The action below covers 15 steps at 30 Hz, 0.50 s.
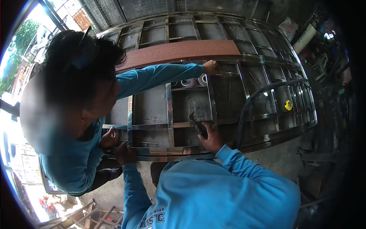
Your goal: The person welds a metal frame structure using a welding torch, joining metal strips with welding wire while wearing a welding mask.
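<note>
My right hand [212,140] is closed around a dark welding electrode holder [198,125], its narrow jaw pointing up and left over the metal frame. My left hand [126,153] rests at the near edge of the shiny metal frame [152,126], fingers bent over the near rail. Whether they grip it fully is hard to see. Close beside it is a co-worker's hand [109,139]. The co-worker's other hand [211,68] reaches across the frame, closed near a thin rod.
A reddish wood-grain plank [183,49] lies across the far part of the frame. A thick black cable [248,105] arches over the right side. A yellow tape measure [288,105] sits farther right. Round discs [187,83] lie below the co-worker's forearm. The co-worker [72,152] leans in from the left.
</note>
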Tool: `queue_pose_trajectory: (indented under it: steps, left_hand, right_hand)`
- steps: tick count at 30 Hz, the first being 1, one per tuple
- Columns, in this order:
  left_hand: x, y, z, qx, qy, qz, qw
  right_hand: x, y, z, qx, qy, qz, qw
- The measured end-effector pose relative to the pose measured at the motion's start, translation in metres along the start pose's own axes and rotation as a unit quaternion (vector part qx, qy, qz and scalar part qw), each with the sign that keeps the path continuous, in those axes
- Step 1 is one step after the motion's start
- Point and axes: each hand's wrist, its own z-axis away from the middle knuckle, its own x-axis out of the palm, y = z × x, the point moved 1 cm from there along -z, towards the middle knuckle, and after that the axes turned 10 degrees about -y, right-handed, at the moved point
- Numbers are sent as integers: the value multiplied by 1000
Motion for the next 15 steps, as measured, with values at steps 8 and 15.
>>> queue_pose_trajectory:
  steps: [8,15]
  left_hand:
    - [-1,0,1,-20,6,41,999]
    - [-2,-1,-1,-10,19,39,999]
  right_hand:
    - [-12,-11,-2,74,-72,-8,995]
    - [-13,-12,-1,59,-73,-14,995]
